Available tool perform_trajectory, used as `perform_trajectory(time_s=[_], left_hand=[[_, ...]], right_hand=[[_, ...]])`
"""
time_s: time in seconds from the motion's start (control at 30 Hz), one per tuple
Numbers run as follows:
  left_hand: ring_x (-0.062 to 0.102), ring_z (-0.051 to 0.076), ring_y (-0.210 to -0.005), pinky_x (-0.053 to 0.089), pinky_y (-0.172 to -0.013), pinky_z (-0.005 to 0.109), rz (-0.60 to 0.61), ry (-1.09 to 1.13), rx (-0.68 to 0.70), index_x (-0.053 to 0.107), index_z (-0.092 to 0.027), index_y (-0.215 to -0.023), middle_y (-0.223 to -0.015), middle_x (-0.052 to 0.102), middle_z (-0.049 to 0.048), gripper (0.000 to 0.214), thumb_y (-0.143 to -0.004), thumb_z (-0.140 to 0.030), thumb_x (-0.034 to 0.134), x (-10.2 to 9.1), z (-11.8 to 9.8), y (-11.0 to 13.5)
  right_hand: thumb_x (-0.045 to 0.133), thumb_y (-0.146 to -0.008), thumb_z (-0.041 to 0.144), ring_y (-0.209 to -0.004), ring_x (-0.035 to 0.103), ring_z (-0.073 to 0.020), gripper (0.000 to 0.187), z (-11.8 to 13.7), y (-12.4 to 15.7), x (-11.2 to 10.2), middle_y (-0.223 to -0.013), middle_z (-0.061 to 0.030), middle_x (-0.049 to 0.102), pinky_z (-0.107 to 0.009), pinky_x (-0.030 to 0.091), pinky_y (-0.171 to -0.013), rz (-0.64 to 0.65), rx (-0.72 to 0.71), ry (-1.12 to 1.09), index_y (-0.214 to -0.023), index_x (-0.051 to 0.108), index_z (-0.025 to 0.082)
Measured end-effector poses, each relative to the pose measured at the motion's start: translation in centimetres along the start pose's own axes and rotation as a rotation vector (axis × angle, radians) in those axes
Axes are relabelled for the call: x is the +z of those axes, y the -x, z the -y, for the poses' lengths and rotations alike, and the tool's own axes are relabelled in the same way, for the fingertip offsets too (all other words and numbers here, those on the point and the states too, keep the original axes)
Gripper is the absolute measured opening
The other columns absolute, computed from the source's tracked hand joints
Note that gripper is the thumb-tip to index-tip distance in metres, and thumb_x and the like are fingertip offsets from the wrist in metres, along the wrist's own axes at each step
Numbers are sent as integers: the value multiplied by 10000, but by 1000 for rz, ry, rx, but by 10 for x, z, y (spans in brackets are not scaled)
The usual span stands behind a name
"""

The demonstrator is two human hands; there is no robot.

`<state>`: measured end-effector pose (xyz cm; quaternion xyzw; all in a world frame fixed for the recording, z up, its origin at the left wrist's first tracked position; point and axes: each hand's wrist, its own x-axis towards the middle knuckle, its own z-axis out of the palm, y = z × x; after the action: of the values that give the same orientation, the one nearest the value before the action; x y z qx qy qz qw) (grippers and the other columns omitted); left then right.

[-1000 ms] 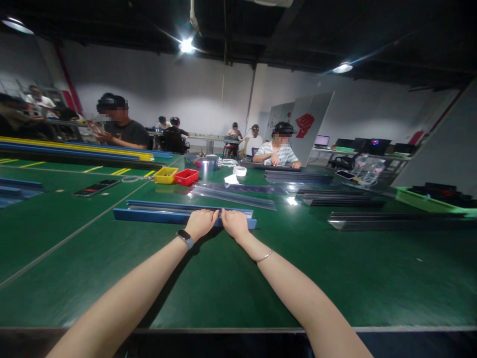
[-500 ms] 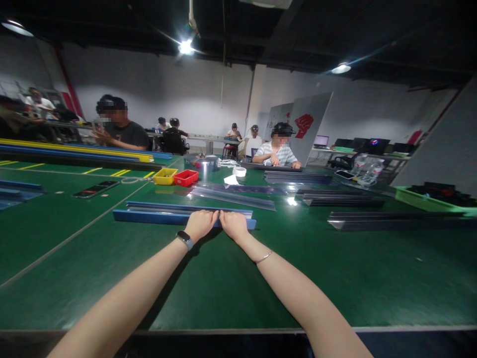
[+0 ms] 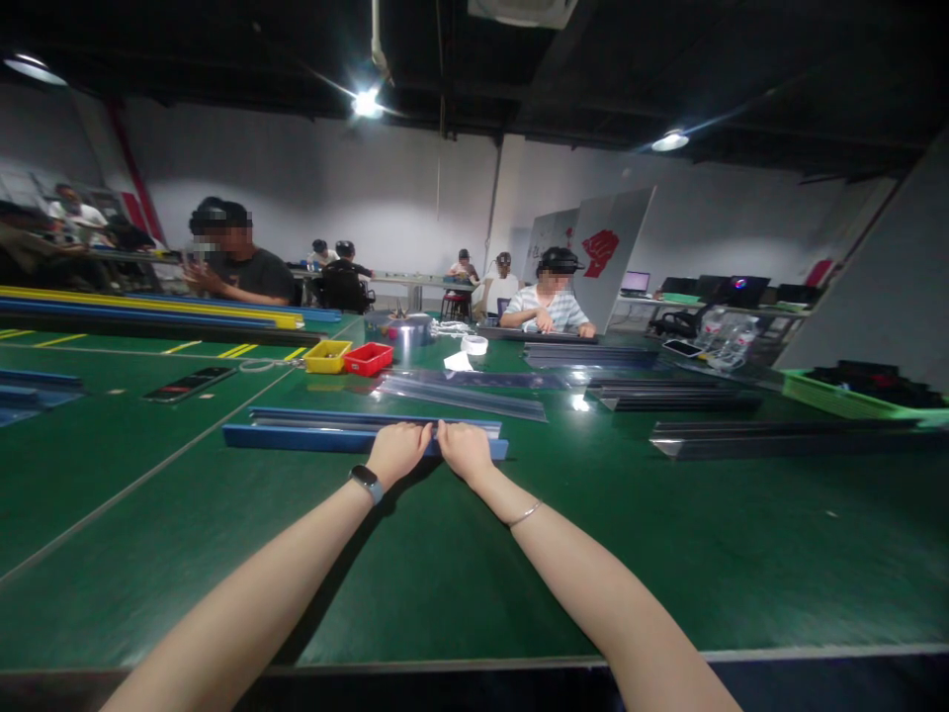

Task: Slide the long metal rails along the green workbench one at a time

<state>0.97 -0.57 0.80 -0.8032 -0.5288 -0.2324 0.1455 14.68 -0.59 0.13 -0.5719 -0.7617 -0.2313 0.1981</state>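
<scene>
A blue channel-shaped profile (image 3: pixel 297 436) lies crosswise on the green table (image 3: pixel 460 574), with a lighter strip visible inside its channel. My left hand (image 3: pixel 398 450) grips it a little right of its middle, fingers curled over the near wall. Close beside it, my right hand (image 3: pixel 464 449) is closed on the same profile, the two thumbs almost meeting. The fingertips are hidden inside the channel. My left wrist wears a smartwatch (image 3: pixel 366 483), and a thin bracelet (image 3: pixel 526 513) circles my right wrist.
Beyond the profile lie clear plastic strips (image 3: pixel 467 398), a yellow bin (image 3: pixel 327 357) and a red bin (image 3: pixel 369 359). Dark profiles (image 3: pixel 778 439) lie to the right, near a green basket (image 3: pixel 845 398). A phone (image 3: pixel 191 384) rests at left. A co-worker (image 3: pixel 550 302) sits across the table.
Both hands keep their hold on the blue profile, which stays in place. The view has shifted very slightly.
</scene>
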Motion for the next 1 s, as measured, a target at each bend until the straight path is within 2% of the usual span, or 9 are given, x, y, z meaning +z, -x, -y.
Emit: perform_trajectory(time_s=[0.27,0.83,1.0], left_hand=[[592,196,-714,400,-648,290,-15,2,-5,628,-145,-738,-719,633,103,540,-875,-393,168,2,1,0],[590,188,-709,395,-647,276,-25,8,1,628,-134,-724,-707,632,104,545,-874,-399,177,2,2,1],[590,195,-699,394,-631,280,-33,7,6,628,-127,-707,-706,632,108,554,-874,-399,175,4,3,0]], right_hand=[[234,-901,307,-644,604,-150,443,-1,0,1,-681,-78,660,-226,396,-595,1,32,2,-734,619,163],[239,-895,294,-600,596,-149,455,-3,0,3,-641,-70,646,-227,380,-555,-26,9,-10,-707,631,163],[228,-898,298,-620,599,-150,471,-4,0,5,-661,-98,645,-227,383,-566,-29,22,1,-717,630,132]])
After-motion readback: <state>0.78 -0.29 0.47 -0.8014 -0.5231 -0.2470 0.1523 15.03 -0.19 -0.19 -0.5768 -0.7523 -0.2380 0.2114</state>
